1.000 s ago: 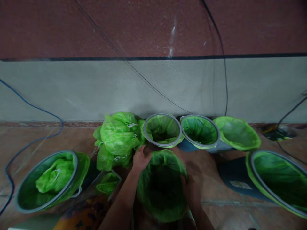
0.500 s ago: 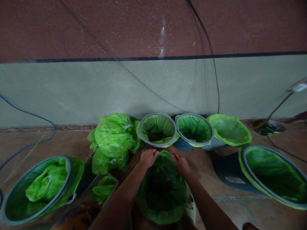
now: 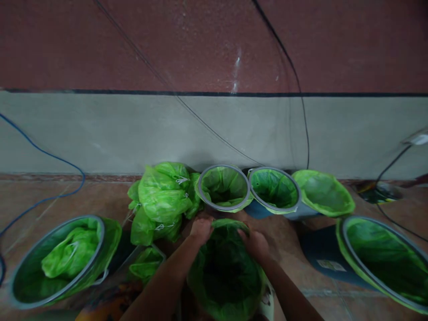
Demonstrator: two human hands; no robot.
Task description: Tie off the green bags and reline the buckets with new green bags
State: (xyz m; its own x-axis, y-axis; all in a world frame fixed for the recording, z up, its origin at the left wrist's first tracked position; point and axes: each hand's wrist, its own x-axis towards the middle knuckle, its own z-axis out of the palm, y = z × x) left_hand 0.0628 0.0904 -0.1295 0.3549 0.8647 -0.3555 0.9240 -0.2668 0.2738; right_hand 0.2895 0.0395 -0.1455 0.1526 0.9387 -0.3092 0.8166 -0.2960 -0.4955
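Directly in front of me stands a bin lined with a green plastic bag (image 3: 229, 307), its inside dark. The bag's edge is folded out over the rim. My left hand (image 3: 202, 229) grips the far left part of that edge, fingers closed on the plastic. On the far right part, my right hand (image 3: 256, 243) is closed on the same bag, its fingertips reaching over the rim. Just beyond my hands is another lined bin with a grey ring (image 3: 224, 208) around its mouth.
A heap of tied green bags (image 3: 163, 191) sits by the wall, left of the ringed bins. More lined bins stand right, including a large blue one (image 3: 321, 245). At left, a ringed bin (image 3: 100, 243) holds a tied bag (image 3: 68, 258). A blue cable (image 3: 63, 160) crosses the floor.
My right hand has shifted slightly right and down along the rim, its fingers now reaching over the edge. My left hand keeps its hold. The view has tilted a little upward.
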